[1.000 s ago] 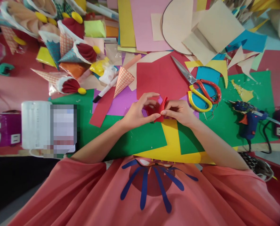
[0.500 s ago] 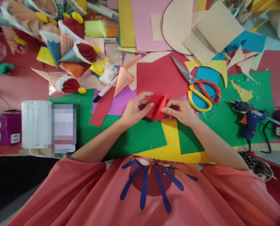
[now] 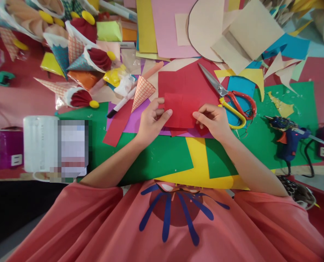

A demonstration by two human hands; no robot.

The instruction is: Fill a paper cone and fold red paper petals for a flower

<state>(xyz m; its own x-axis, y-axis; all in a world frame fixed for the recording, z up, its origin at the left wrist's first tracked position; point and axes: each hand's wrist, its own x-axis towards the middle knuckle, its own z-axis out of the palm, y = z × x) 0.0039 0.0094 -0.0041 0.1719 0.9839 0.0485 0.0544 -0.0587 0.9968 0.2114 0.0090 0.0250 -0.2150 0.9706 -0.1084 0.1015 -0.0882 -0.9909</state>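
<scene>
A small red paper sheet (image 3: 181, 111) is spread out between my hands, with faint crease lines across it. My left hand (image 3: 154, 118) pinches its left edge between thumb and fingers. On the other side, my right hand (image 3: 212, 118) grips the lower right edge the same way. Behind the sheet lies a larger red paper (image 3: 189, 82) on purple paper. Scissors (image 3: 227, 96) with one red and one yellow handle rest right of my right hand. A checked paper cone (image 3: 143, 92) lies just beyond my left hand, beside a red strip (image 3: 118, 125).
A blue glue gun (image 3: 287, 138) lies at the right on a green sheet (image 3: 309, 109). Finished paper cones (image 3: 77, 47) crowd the upper left. Paper scraps (image 3: 282, 71) spread at upper right. A white box (image 3: 40, 143) and a blurred phone (image 3: 73, 145) sit at left.
The red paper, folded between my hands before, is now opened out flat and raised slightly. My hands have moved a little apart, each still holding an edge.
</scene>
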